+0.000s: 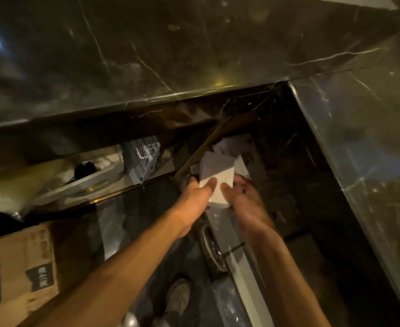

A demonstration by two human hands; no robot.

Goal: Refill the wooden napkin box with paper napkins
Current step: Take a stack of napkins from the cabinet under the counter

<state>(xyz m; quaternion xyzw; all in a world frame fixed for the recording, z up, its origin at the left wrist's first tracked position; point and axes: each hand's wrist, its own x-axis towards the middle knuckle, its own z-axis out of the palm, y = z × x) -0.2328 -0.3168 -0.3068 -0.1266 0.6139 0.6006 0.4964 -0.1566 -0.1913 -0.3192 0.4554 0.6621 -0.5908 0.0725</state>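
Note:
A white stack of paper napkins (pixel 217 182) is held between both hands below a dark marble counter. My left hand (pixel 195 199) grips its left side with the thumb on top. My right hand (pixel 243 201) grips its right side. Just behind the stack, more white napkins (pixel 229 143) lie in an opened cardboard carton (pixel 208 142) in the corner under the counter. No wooden napkin box is in view.
The dark marble countertop (pixel 147 55) fills the top and wraps round to the right (pixel 371 138). On a low shelf at the left are a grey plastic basket (pixel 142 156) and a pale tray (pixel 81 182). A cardboard box (pixel 26 267) stands lower left. A shoe (pixel 177 296) is on the floor.

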